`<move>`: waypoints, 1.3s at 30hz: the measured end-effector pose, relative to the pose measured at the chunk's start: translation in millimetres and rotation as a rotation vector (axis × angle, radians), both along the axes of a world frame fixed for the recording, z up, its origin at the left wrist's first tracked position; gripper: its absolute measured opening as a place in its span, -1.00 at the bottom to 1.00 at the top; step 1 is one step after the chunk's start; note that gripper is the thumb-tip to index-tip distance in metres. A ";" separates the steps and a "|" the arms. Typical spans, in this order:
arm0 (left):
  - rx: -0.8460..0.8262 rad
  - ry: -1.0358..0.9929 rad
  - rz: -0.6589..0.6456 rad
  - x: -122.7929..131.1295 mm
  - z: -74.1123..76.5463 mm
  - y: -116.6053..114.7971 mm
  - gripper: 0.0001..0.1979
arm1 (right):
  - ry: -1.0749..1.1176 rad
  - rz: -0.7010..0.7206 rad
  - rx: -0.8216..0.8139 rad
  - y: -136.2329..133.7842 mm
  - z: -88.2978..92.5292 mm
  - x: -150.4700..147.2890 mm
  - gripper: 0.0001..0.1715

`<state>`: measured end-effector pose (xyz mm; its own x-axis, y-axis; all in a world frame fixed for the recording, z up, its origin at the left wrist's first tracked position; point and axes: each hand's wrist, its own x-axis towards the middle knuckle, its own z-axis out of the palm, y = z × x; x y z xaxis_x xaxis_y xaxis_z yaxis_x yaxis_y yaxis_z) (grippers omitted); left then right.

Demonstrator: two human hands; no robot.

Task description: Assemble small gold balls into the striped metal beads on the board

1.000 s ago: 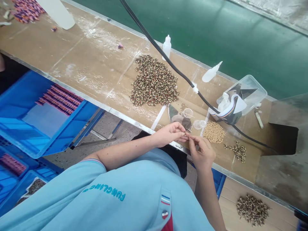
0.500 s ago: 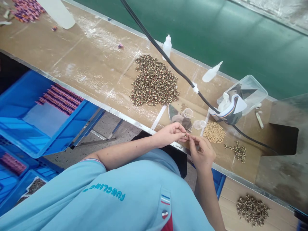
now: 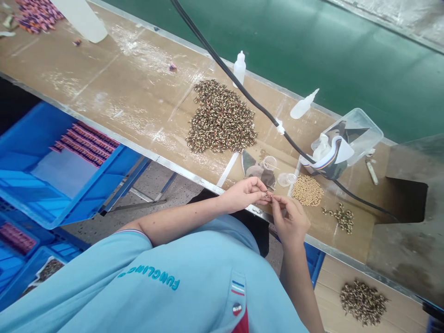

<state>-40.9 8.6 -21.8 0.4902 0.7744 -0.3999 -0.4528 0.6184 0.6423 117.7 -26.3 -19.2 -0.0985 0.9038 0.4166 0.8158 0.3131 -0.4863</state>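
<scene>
My left hand [image 3: 244, 194] and my right hand [image 3: 290, 217] meet fingertip to fingertip over the near edge of the table [image 3: 135, 106]. The left fingers pinch a tiny dark and gold piece [image 3: 267, 194], like those in the large pile [image 3: 222, 118]. My right thumb and fingertips are pressed together right beside it; whatever they hold is too small to make out. Just beyond the hands lie a camouflage cloth [image 3: 258, 170] and a round clear cup [image 3: 269, 162]. Small tan beads [image 3: 307, 190] lie to the right, with a small cluster of dark and gold pieces [image 3: 343, 217] beyond.
A black cable [image 3: 225, 69] crosses above the table. Squeeze bottles [image 3: 239, 69] stand and lie along the far side. A clear plastic box [image 3: 364, 134] sits at the right. Blue crates [image 3: 83, 208] are at the lower left, and another pile [image 3: 363, 303] lies at the lower right.
The whole view has shifted very slightly. Both hands keep nearly the same pose, fingertips together.
</scene>
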 end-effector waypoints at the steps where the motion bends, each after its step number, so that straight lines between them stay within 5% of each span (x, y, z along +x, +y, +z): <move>1: 0.000 0.002 0.000 0.1 0.0 0.0 -0.70 | -0.002 0.002 0.002 0.1 0.2 -0.2 -0.86; 23: -0.067 0.085 -0.019 2.6 -0.1 3.5 -0.78 | -0.036 0.106 -0.035 5.2 -0.5 5.9 -0.86; 39: -0.093 0.075 0.037 6.3 2.6 3.3 -0.78 | -0.037 0.050 -0.017 2.2 0.5 2.6 -0.90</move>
<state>-34.6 12.0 -19.1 0.4280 0.7494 -0.5052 -0.4291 0.6605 0.6162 120.3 -24.1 -18.7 -0.1585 0.9044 0.3961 0.8170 0.3454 -0.4618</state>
